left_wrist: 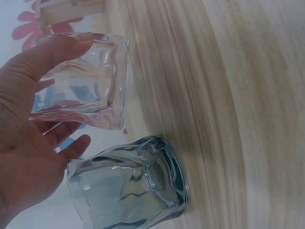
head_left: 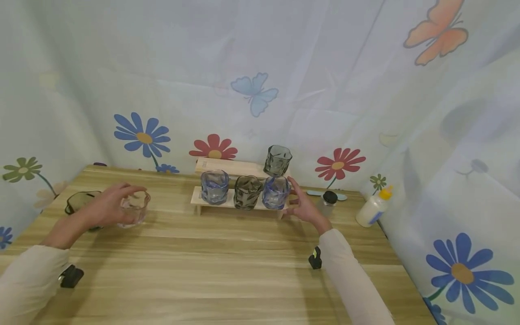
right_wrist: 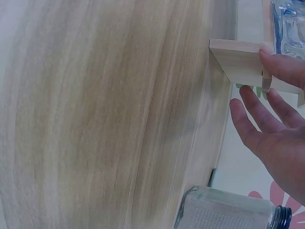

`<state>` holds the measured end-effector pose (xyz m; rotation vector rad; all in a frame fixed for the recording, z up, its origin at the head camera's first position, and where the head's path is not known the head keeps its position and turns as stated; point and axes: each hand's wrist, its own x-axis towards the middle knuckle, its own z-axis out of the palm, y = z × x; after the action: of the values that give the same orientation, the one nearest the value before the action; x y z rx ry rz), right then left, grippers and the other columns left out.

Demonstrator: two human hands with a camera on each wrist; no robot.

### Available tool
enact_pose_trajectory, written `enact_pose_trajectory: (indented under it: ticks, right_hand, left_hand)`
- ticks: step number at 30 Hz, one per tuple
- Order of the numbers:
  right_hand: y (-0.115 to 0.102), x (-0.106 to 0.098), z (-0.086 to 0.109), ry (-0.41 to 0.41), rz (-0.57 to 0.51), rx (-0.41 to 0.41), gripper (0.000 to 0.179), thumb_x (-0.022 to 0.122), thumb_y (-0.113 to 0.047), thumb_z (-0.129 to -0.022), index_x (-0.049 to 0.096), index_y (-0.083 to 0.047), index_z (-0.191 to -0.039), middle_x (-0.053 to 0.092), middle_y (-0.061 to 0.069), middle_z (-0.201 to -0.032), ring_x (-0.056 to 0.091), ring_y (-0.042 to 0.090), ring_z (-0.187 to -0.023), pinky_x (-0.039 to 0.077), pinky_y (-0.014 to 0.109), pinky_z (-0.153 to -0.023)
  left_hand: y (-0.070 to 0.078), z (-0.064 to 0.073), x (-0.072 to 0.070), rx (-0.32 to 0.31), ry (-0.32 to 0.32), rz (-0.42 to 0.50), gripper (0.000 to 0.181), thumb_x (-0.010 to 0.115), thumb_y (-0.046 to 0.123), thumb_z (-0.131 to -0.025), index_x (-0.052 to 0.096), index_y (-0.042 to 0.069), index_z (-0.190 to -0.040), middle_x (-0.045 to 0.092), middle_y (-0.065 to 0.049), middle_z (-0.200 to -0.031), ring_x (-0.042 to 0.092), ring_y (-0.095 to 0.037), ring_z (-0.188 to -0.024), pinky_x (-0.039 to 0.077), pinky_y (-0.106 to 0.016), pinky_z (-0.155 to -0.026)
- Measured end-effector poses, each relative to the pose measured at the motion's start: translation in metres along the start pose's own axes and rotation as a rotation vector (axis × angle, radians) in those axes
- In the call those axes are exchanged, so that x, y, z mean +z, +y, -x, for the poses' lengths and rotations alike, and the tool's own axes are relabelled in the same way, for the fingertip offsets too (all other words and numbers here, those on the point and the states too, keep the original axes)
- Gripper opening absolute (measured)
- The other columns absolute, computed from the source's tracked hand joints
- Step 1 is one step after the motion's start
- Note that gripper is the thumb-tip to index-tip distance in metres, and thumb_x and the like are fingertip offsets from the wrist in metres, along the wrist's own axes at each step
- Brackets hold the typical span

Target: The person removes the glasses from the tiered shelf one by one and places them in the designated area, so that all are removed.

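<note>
My left hand grips a clear, faintly pink drinking glass, thumb on one side and fingers on the other. Beside it on the table is a smoky grey-green glass, partly behind the hand in the head view. On the front tier of a wooden rack stand a blue glass, a dark smoky glass and another blue glass. A grey glass stands on the back tier. My right hand touches the rack's right end, its thumb at the shelf edge and fingers loosely extended.
Right of the rack are a small black-capped glass jar, a pale blue flat piece and a white bottle with a yellow tip. A patterned curtain hangs behind the wood-grain table.
</note>
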<state>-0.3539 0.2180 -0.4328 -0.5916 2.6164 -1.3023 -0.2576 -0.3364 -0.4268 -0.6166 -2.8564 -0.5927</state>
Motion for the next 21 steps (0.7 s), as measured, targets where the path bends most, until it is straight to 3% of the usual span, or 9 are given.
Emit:
enact_pose_trajectory:
  ticks: [5, 11, 17, 21]
  right_hand:
    - [-0.002, -0.001, 0.0, -0.002, 0.014, 0.007, 0.107, 0.073, 0.008, -0.084, 0.005, -0.019, -0.162, 0.025, 0.026, -0.16, 0.051, 0.058, -0.124, 0.052, 0.057, -0.095]
    - [-0.002, -0.001, 0.0, 0.008, 0.027, 0.015, 0.107, 0.075, 0.006, -0.083, 0.007, -0.02, -0.162, 0.035, 0.032, -0.152, 0.053, 0.057, -0.123, 0.051, 0.058, -0.096]
    - [-0.003, 0.0, 0.0, 0.001, 0.013, 0.031, 0.107, 0.073, 0.006, -0.084, 0.005, -0.021, -0.162, 0.034, 0.033, -0.153, 0.051, 0.059, -0.124, 0.051, 0.059, -0.096]
    - [-0.015, -0.002, 0.005, -0.021, -0.012, 0.041, 0.106, 0.072, 0.009, -0.084, 0.004, -0.015, -0.162, 0.031, 0.035, -0.154, 0.048, 0.061, -0.125, 0.05, 0.061, -0.096]
  left_hand:
    - [0.001, -0.001, -0.001, -0.006, -0.039, -0.03, 0.077, 0.09, 0.022, -0.069, 0.056, 0.004, -0.136, 0.058, -0.026, -0.121, 0.059, -0.037, -0.102, 0.052, -0.047, -0.073]
    - [0.004, -0.001, -0.004, 0.0, -0.059, -0.027, 0.078, 0.09, 0.025, -0.069, 0.057, 0.003, -0.135, 0.058, -0.025, -0.118, 0.06, -0.036, -0.099, 0.052, -0.046, -0.072]
    - [0.004, 0.001, -0.006, -0.007, -0.065, -0.049, 0.079, 0.091, 0.026, -0.068, 0.057, 0.003, -0.135, 0.06, -0.025, -0.118, 0.061, -0.037, -0.1, 0.052, -0.049, -0.074]
    - [0.004, 0.002, -0.006, -0.007, -0.067, -0.059, 0.079, 0.091, 0.025, -0.067, 0.057, 0.002, -0.135, 0.06, -0.027, -0.119, 0.06, -0.042, -0.102, 0.049, -0.058, -0.08]
